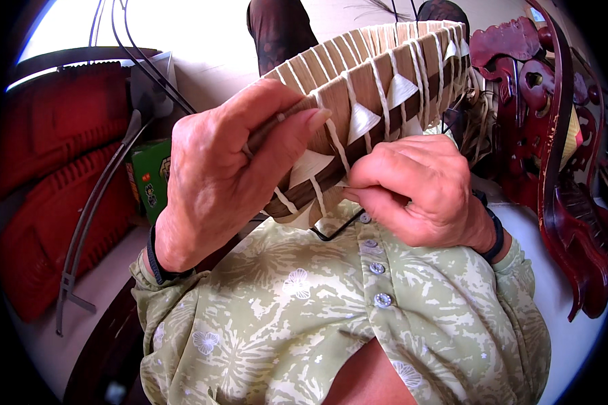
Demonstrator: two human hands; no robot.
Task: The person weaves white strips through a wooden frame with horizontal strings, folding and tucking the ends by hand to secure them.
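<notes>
An oblong woven basket frame [405,67] of tan strips, a dark band, white cord wraps and pale triangles is held tilted across my lap. My left hand [230,169] grips its left end, thumb on the upper rim near a white cord and fingers curled around the edge. My right hand [405,192] is closed at the lower band, thumb and index pinched on what looks like a thin pale strip. The inside of the frame and part of its lower edge are hidden behind both hands.
Red ribbed plastic pieces [54,216], bent metal rods [98,202] and a green box [148,175] lie to the left. A carved dark-red wooden chair [550,142] stands at right. My dark-clad knee [277,30] shows beyond the basket, on a pale floor [203,40].
</notes>
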